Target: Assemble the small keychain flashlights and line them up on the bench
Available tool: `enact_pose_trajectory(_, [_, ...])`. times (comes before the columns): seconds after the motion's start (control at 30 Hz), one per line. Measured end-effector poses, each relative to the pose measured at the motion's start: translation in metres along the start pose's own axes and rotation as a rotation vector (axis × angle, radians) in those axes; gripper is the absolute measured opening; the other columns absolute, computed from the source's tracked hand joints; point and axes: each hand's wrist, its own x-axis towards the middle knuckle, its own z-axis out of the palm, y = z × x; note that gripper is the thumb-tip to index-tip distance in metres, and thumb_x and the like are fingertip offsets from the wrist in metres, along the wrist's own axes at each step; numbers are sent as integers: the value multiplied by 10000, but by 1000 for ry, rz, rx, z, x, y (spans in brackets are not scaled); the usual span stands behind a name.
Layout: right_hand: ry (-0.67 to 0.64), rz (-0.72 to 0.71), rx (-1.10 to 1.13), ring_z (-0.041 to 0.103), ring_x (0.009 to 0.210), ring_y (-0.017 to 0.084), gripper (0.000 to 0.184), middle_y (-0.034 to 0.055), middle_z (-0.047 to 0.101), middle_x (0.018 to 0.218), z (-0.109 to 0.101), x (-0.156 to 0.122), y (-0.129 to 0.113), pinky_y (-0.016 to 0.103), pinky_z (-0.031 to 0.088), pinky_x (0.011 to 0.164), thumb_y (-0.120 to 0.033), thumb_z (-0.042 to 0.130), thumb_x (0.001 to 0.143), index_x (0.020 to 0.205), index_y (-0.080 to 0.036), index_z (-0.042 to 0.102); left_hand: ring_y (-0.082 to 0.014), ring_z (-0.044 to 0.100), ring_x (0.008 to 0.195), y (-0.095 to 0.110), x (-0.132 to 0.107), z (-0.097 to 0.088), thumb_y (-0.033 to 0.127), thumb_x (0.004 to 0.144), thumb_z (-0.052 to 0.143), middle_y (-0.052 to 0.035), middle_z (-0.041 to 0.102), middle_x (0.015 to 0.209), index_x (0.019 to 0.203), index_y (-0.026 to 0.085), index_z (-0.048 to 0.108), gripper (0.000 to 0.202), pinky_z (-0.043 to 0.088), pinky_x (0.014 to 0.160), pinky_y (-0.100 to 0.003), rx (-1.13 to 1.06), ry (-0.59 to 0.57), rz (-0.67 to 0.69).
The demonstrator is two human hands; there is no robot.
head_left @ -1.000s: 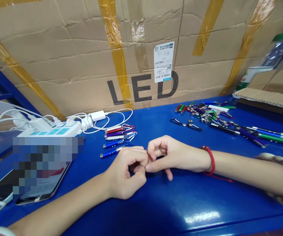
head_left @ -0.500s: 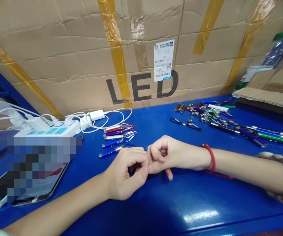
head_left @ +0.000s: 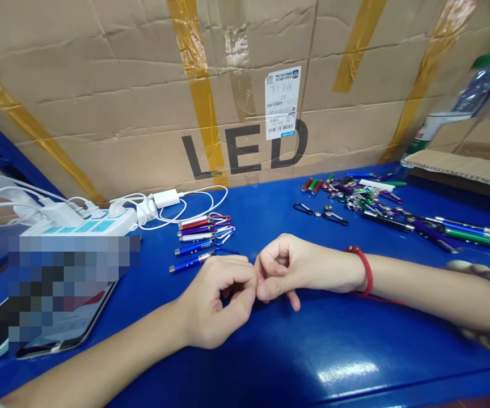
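Both hands meet over the blue table (head_left: pixel 313 351), fingertips against fingertips. My left hand (head_left: pixel 219 300) is closed, its thumb and fingers curled together; whatever it may hold is hidden. My right hand (head_left: pixel 290 269) pinches with thumb and forefinger right beside it, and nothing can be made out between them. Just behind my left hand lies a blue penlight (head_left: pixel 189 262) with a clip on its end. Beyond it, several more penlights in blue, silver, purple and red lie in a row, including a blue one (head_left: pixel 194 247), with carabiner clips (head_left: pixel 223 229) at their right ends.
A phone (head_left: pixel 70 334) lies at left before a white power strip (head_left: pixel 96 226) with cables. Back right is a pile of penlight parts and clips (head_left: pixel 359 195), with loose pens (head_left: pixel 474 238) beside it. A large cardboard box (head_left: pixel 143 113), a bottle (head_left: pixel 470 90) and a cardboard tray (head_left: pixel 449 164) stand behind.
The hands stay together in nearly the same place, with only a slight shift of the fingertips. The whole view has moved a little.
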Motion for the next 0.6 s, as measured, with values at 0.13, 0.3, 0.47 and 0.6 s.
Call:
enact_pose_trajectory(0.13, [2, 6, -21, 516, 518, 19, 503, -30, 578, 636, 0, 0, 0, 98, 465, 379, -310, 764, 590, 489, -143, 300, -125, 402, 508, 0, 1, 0, 167, 733, 353, -1, 459, 509, 519, 185, 407, 221, 308, 514, -255, 8, -9, 0])
enact_pose_trajectory(0.3, [8, 16, -15, 524, 514, 21, 492, -32, 585, 630, 1, 0, 0, 102, 470, 384, -298, 773, 578, 498, -142, 314, -127, 409, 512, 0, 0, 0, 163, 729, 354, -3, 457, 513, 514, 188, 376, 218, 311, 520, -257, -3, -9, -6])
enact_pose_trajectory(0.47, [0, 7, 15, 527, 493, 18, 452, -44, 584, 611, 0, 0, 1, 105, 479, 383, -272, 773, 582, 514, -136, 347, -121, 392, 502, 1, 0, 2, 161, 726, 375, 14, 410, 492, 523, 189, 360, 205, 315, 524, -251, 9, -4, 17])
enact_pose_trajectory(0.6, [-5, -3, 38, 519, 456, 12, 395, -66, 567, 562, 0, 1, 3, 110, 495, 389, -237, 765, 592, 533, -127, 391, -98, 345, 469, 3, 2, 3, 155, 741, 423, 39, 354, 468, 512, 190, 302, 261, 296, 510, -235, 61, 14, 38])
